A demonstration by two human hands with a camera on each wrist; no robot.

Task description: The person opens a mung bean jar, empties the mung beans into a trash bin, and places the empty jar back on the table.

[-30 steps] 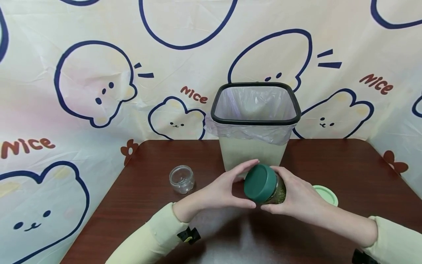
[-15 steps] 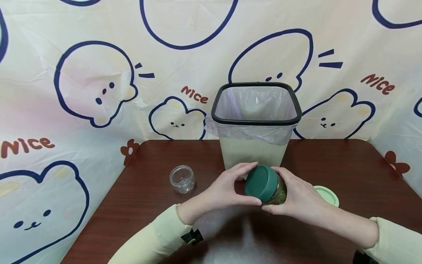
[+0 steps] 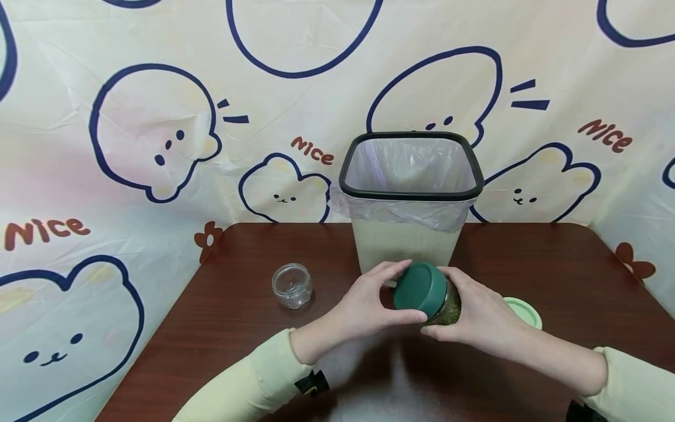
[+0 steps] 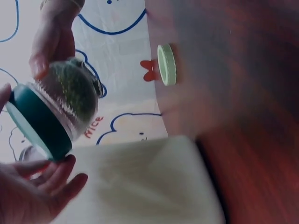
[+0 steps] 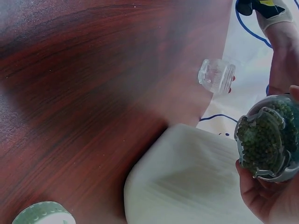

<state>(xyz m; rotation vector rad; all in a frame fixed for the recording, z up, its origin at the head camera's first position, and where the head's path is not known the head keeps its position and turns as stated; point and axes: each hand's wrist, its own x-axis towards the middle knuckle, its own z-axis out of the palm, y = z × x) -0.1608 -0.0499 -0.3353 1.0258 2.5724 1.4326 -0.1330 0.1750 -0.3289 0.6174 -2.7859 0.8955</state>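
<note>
Held tilted above the table is a clear jar (image 5: 261, 144) of small green grains, capped by a dark green lid (image 3: 420, 288). My right hand (image 3: 482, 308) grips the jar's body from the right; in the left wrist view its thumb presses the glass (image 4: 74, 93). From the left, my left hand (image 3: 364, 305) spans the lid, thumb on the near side and fingertips on the far side. The left wrist view has those fingers (image 4: 56, 179) against the lid's rim. The lid sits on the jar's mouth.
An uncovered clear jar (image 3: 292, 286) stands on the brown table (image 3: 232, 328) at the left. A light green lid (image 3: 523, 313) lies by the right forearm. Behind the hands rises a cream bin (image 3: 406, 240) with a black rim and plastic liner. A printed cloth hangs behind.
My left hand has moved slightly right, its thumb sliding over the near side of the dark green lid. My right hand and the jar have barely shifted.
</note>
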